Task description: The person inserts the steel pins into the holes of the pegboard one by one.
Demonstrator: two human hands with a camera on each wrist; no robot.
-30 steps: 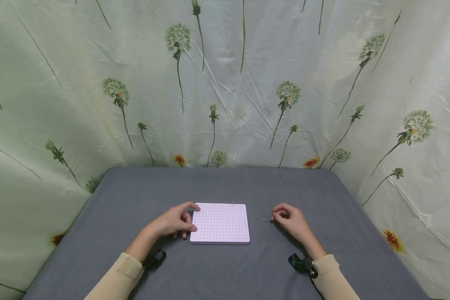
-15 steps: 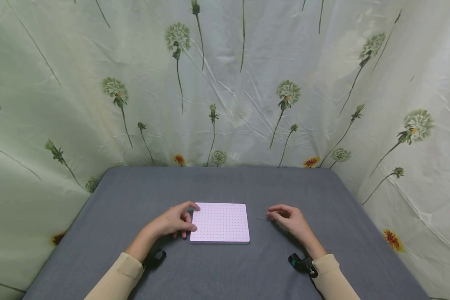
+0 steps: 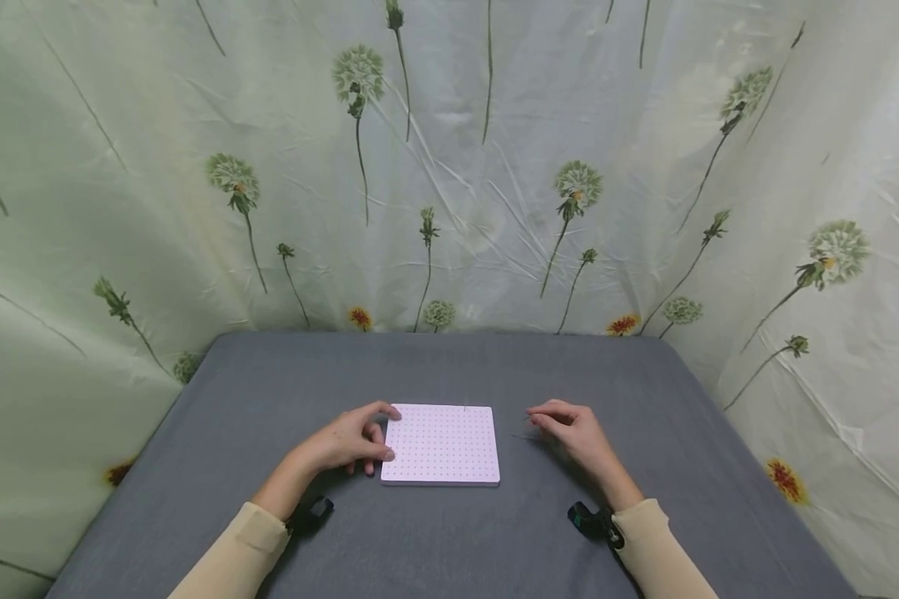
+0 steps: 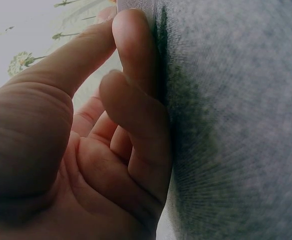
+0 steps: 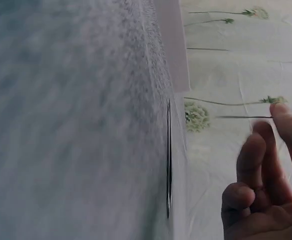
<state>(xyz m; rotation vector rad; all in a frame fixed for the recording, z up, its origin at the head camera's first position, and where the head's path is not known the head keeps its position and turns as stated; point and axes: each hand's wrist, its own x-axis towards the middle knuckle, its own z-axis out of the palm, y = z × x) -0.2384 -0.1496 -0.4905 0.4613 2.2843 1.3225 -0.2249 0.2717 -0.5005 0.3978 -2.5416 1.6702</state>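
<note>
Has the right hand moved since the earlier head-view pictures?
Yes: the right hand has shifted left, closer to the board, and slightly toward the far edge of the table.

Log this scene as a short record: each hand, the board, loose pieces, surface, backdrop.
Left hand: grips board's left edge
Right hand: pinches thin rod, above cloth
Pale board: flat, dotted grid, upright pin at far edge
Loose pieces: thin, right of board, count unclear
Surface: grey cloth
Backdrop: dandelion-print curtain

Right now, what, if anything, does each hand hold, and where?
Left hand: dotted board, by its left edge. Right hand: thin rod, by one end.
</note>
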